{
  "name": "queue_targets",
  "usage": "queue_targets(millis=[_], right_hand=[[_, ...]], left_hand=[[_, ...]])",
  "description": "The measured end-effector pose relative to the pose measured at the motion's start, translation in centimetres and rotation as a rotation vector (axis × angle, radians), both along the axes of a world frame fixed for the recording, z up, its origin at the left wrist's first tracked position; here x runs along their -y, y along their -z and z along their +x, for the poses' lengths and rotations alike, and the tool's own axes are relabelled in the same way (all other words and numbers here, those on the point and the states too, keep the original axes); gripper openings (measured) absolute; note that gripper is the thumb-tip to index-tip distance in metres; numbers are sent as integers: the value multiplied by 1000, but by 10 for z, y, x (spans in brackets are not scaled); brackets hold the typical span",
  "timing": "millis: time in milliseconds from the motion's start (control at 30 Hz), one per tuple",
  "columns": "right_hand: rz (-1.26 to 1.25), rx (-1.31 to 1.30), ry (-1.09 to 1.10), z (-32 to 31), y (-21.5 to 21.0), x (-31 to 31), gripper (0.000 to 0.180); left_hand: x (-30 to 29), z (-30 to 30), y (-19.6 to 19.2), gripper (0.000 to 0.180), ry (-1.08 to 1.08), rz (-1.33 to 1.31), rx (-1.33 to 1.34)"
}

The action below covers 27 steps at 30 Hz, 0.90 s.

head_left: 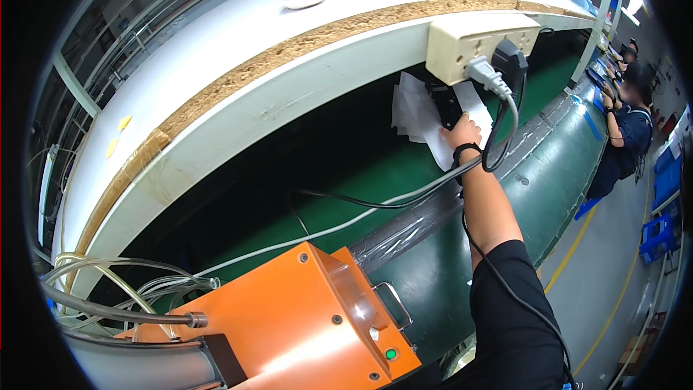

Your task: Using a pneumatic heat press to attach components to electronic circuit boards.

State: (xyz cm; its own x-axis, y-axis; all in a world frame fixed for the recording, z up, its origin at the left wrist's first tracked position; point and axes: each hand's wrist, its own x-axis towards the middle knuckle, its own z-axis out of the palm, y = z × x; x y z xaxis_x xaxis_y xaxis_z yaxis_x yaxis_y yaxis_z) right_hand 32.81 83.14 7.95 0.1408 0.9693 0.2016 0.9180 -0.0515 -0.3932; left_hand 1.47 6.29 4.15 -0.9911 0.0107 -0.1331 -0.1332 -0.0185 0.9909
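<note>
While table edge [325,30] overhangs, right hand [463,132] grips black object [444,105] | left hand unseen | surface [368,159] open leftward

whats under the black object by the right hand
White paper sheets show around the black object, apparently running beneath it, over the green surface. What is directly under it is covered; the right hand hides its near end.
</note>
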Motion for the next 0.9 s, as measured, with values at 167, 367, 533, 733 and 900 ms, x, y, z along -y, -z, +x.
queue_targets(millis=[167,367,533,733,900], right_hand=[[111,-264,6,3,4,-10,78],[106,-823,-158,54,-18,3,54],[-83,-1475,-158,109,-28,74,23],[-65,-1560,-178,157,-50,195,13],[-43,-1689,-91,183,-59,345,33]], left_hand=[[1,1,-3,59,9,-16,7],[0,2,-4,57,25,-1,10],[4,4,-5,55,51,26,4],[20,7,-5,53,100,75,-14],[42,11,-14,52,148,115,-32]])
